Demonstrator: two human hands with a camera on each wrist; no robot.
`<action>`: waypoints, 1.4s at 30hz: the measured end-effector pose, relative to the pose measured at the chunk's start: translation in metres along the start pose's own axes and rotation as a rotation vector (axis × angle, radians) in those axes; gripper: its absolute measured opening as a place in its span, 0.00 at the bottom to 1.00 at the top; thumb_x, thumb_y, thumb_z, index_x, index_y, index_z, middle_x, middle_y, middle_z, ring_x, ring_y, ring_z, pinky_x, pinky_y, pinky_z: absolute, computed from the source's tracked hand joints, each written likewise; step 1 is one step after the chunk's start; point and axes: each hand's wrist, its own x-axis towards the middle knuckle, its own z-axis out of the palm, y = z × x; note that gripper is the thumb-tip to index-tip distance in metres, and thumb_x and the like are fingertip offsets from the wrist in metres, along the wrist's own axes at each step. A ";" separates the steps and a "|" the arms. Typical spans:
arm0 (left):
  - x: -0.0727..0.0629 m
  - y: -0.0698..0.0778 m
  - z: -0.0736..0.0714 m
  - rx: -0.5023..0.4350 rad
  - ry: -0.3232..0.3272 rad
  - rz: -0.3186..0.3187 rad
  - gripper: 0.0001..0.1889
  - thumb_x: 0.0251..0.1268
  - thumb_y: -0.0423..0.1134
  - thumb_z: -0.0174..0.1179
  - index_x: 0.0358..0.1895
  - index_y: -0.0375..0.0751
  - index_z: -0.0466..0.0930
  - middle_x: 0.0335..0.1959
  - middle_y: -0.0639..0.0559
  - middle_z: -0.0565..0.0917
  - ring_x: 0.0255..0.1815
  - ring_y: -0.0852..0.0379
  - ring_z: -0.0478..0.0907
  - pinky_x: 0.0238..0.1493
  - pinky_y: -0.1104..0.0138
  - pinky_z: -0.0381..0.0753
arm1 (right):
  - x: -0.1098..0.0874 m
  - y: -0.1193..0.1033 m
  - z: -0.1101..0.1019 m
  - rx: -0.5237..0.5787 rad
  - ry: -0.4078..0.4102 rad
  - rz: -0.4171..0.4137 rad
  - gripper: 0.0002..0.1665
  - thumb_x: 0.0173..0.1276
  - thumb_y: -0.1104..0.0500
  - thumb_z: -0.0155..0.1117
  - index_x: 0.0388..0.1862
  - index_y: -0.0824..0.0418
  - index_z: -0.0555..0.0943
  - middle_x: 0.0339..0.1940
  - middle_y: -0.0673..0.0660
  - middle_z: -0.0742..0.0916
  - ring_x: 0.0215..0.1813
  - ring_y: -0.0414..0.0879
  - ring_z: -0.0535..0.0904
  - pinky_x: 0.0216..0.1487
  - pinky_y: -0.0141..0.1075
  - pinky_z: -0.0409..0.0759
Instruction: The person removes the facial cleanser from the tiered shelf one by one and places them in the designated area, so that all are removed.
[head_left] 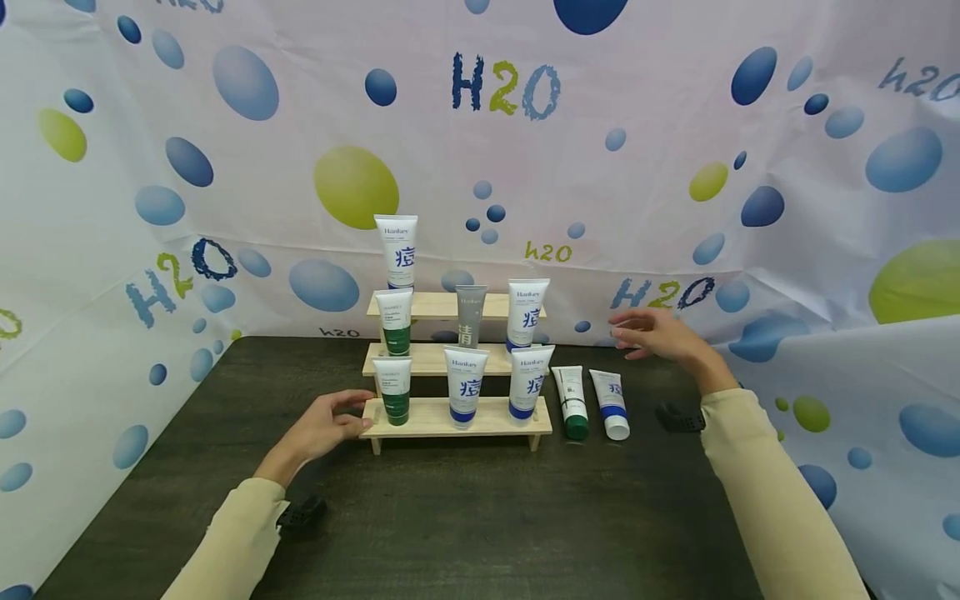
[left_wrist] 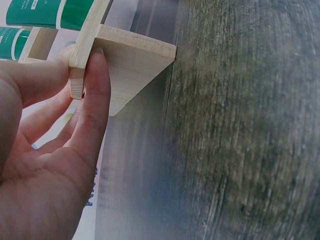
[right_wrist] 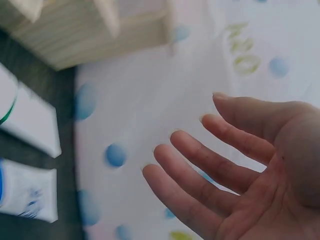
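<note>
A three-step wooden display stand (head_left: 450,418) stands on the dark table. My left hand (head_left: 326,427) pinches the left end of its lowest step, thumb on top and fingers (left_wrist: 96,82) underneath. On the top step a white-and-blue tube (head_left: 397,250) stands upright at the left. The middle step carries a white-and-green tube (head_left: 395,321), a grey tube (head_left: 469,315) and a white-and-blue tube (head_left: 526,312). Below them stand a white-and-green tube (head_left: 393,388) and two white-and-blue tubes. Right of the stand, my right hand (head_left: 660,333) is held in the air, fingers spread and holding nothing.
A white-and-green tube (head_left: 572,402) and a white-and-blue tube (head_left: 611,403) lie on the table to the right of the stand, caps toward me. A backdrop sheet (head_left: 480,183) with printed bubbles and letters hangs behind the table and along its sides.
</note>
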 end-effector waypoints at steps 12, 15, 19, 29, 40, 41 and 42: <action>-0.003 0.001 0.000 -0.006 -0.004 0.010 0.31 0.72 0.37 0.65 0.74 0.32 0.68 0.70 0.28 0.71 0.58 0.42 0.85 0.54 0.55 0.86 | 0.002 -0.076 -0.004 -0.254 0.111 -0.165 0.23 0.80 0.56 0.59 0.67 0.68 0.77 0.64 0.72 0.83 0.56 0.64 0.85 0.53 0.53 0.87; -0.001 0.001 0.000 -0.008 0.002 0.002 0.31 0.72 0.37 0.66 0.74 0.33 0.68 0.70 0.29 0.72 0.59 0.42 0.84 0.56 0.54 0.86 | 0.004 -0.090 -0.002 -0.324 0.158 -0.214 0.21 0.79 0.57 0.59 0.64 0.68 0.79 0.61 0.71 0.84 0.55 0.64 0.85 0.52 0.55 0.86; -0.001 0.002 0.001 0.002 0.009 -0.010 0.30 0.72 0.38 0.66 0.73 0.34 0.69 0.70 0.30 0.73 0.60 0.42 0.84 0.58 0.53 0.85 | 0.007 -0.110 0.004 -0.371 0.203 -0.265 0.18 0.78 0.59 0.60 0.61 0.67 0.81 0.59 0.70 0.86 0.56 0.65 0.84 0.55 0.57 0.83; -0.003 0.003 0.002 0.014 0.015 -0.034 0.30 0.71 0.39 0.66 0.73 0.34 0.70 0.70 0.30 0.73 0.59 0.43 0.84 0.59 0.49 0.84 | 0.019 -0.147 0.023 -0.327 0.180 -0.360 0.18 0.78 0.59 0.61 0.60 0.67 0.82 0.58 0.69 0.87 0.57 0.64 0.85 0.57 0.55 0.84; -0.003 0.002 0.002 -0.002 0.007 -0.006 0.30 0.72 0.37 0.65 0.73 0.33 0.69 0.70 0.29 0.72 0.59 0.43 0.85 0.58 0.53 0.85 | 0.041 -0.177 0.041 -0.123 0.084 -0.382 0.21 0.78 0.56 0.61 0.65 0.65 0.79 0.62 0.64 0.85 0.57 0.59 0.85 0.58 0.48 0.86; -0.003 0.002 0.002 -0.001 0.006 -0.003 0.30 0.72 0.37 0.65 0.73 0.33 0.69 0.71 0.29 0.72 0.59 0.43 0.85 0.57 0.53 0.85 | 0.044 -0.179 0.043 -0.099 0.077 -0.378 0.21 0.78 0.56 0.62 0.65 0.64 0.79 0.62 0.63 0.85 0.57 0.58 0.86 0.58 0.47 0.86; -0.002 0.002 0.002 0.000 0.006 -0.001 0.30 0.72 0.37 0.65 0.73 0.33 0.69 0.70 0.29 0.72 0.58 0.43 0.85 0.57 0.53 0.85 | 0.047 -0.181 0.044 -0.074 0.071 -0.375 0.21 0.78 0.57 0.62 0.65 0.64 0.80 0.62 0.63 0.85 0.57 0.58 0.86 0.58 0.47 0.86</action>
